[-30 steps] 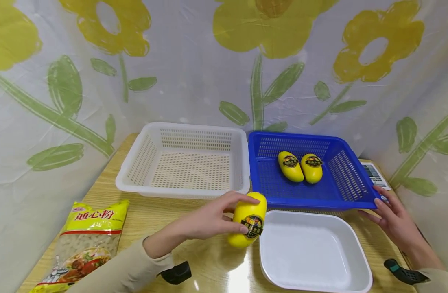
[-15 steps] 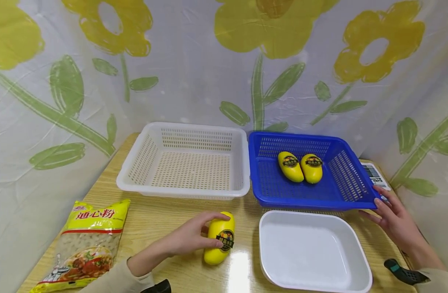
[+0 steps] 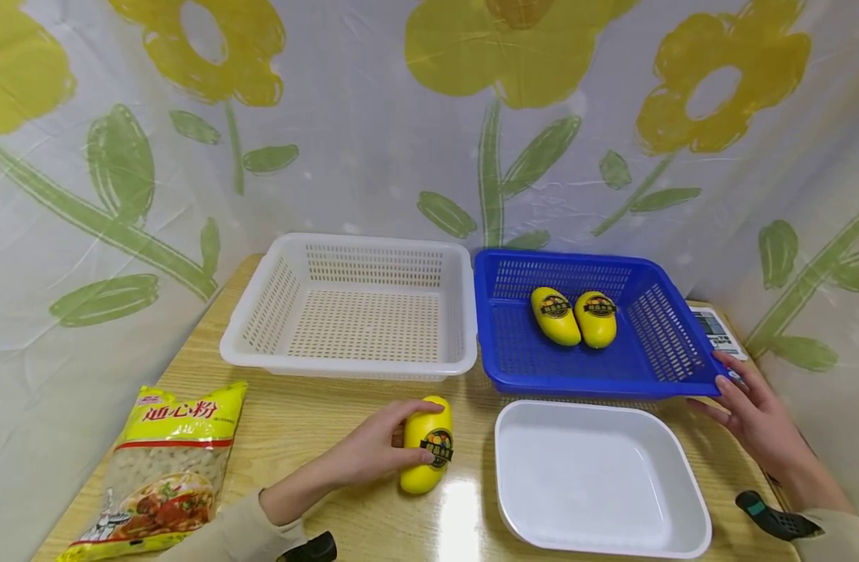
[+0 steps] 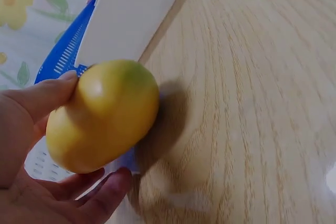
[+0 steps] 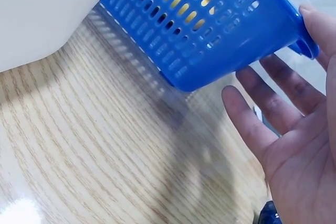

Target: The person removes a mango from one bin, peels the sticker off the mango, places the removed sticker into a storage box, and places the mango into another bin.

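Observation:
My left hand grips a yellow mango with a dark fruit sticker, thumb on one side and fingers on the other. In the left wrist view the mango is low over the wood, its shadow beside it; I cannot tell whether it touches. My right hand holds the front right corner of the blue basket between thumb and forefinger. The other fingers stretch loosely below the rim, as the right wrist view shows. Two similar mangoes, the left one and the right one, lie side by side in this basket.
A white perforated basket stands left of the blue one. Before the blue basket sits a white tub. A bag of pasta lies at the table's left. Behind the blue basket's right side is a printed card.
My left hand has carried the mango left and down from beside the white tub, then slightly back right. The right hand has stayed at the blue basket's corner.

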`<state>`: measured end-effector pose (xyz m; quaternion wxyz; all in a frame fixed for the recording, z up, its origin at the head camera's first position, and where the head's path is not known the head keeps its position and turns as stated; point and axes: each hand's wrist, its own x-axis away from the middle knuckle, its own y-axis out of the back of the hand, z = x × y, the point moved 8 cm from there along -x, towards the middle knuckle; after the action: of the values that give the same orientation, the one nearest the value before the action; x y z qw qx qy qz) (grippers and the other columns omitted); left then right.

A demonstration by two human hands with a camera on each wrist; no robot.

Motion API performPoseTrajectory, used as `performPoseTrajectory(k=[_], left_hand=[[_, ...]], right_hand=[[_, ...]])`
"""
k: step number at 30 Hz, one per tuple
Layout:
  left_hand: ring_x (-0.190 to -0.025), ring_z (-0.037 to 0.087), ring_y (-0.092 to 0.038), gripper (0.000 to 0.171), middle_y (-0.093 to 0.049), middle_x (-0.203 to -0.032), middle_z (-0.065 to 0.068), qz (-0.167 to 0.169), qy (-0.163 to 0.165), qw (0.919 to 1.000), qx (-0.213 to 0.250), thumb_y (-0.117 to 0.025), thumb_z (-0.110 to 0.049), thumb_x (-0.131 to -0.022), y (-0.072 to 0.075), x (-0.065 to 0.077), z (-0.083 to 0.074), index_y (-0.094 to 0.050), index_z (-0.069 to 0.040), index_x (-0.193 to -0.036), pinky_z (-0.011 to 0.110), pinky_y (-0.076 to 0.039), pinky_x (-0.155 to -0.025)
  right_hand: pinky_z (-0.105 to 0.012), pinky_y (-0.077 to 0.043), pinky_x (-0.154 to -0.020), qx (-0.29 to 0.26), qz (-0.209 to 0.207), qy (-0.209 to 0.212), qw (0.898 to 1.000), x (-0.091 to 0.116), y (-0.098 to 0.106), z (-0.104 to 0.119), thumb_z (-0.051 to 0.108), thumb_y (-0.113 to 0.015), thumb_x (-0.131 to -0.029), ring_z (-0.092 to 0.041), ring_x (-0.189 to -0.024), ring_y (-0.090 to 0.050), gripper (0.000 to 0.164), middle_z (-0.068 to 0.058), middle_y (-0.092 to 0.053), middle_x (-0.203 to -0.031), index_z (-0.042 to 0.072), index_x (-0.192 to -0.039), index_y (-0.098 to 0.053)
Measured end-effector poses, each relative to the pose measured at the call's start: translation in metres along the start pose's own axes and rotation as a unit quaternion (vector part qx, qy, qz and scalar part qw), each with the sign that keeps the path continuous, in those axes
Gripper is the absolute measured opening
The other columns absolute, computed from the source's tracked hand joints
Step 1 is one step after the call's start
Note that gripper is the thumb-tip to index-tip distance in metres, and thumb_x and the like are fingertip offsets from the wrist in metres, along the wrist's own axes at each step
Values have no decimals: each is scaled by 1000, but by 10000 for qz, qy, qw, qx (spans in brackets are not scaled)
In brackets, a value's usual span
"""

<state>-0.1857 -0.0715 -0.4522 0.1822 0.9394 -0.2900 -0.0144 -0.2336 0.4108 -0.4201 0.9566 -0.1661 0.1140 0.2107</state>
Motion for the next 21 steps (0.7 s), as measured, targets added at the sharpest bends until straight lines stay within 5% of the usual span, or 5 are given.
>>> performPoseTrajectory(k=[7,10,14,17,21], left_hand=[[-106,22,-58,57,-50,-133,15,25,111,9998,134,-73,-22,-90,-1,-2,1,-49,-16,-140,28,-53,-81],[-107,24,-56,56,-49,-133,16,-101,85,9999,14,-74,-24,-88,1,-3,2,-51,-14,-138,29,-51,-82],[-107,25,-53,57,-45,-135,17,-217,116,9997,-63,-76,-27,-86,2,-4,2,-52,-13,-136,29,-51,-82],[-102,24,-52,58,-44,-134,16,-250,189,9994,-149,-78,-29,-84,2,-5,3,-53,-15,-135,29,-50,-80],[-99,24,-51,60,-46,-130,14,-307,192,9988,-336,-80,-30,-81,1,-6,1,-54,-18,-133,31,-48,-77]], right_hand=[[-26,-54,-87,1460,-520,-135,9878,5,10,5,-7,-27,-104,-10,-109,-63,47,-1,-53,-133,3,-150,-30],[-13,-50,-82,3303,-1030,-533,9367,6,15,12,4,-38,-105,7,-106,-56,45,16,-51,-126,9,-149,-35],[-2,-35,-80,5360,-1359,-794,8294,-3,5,28,16,-52,-102,8,-113,-41,44,10,-48,-128,2,-143,-44],[-4,-32,-93,5986,-1357,-584,7873,-18,-24,42,18,-54,-101,-22,-127,-41,43,-16,-46,-137,-6,-136,-48],[-53,-36,-107,6314,-1365,-219,7630,-36,-76,53,17,-55,-100,-53,-123,-39,38,-31,-46,-136,-6,-130,-54]])
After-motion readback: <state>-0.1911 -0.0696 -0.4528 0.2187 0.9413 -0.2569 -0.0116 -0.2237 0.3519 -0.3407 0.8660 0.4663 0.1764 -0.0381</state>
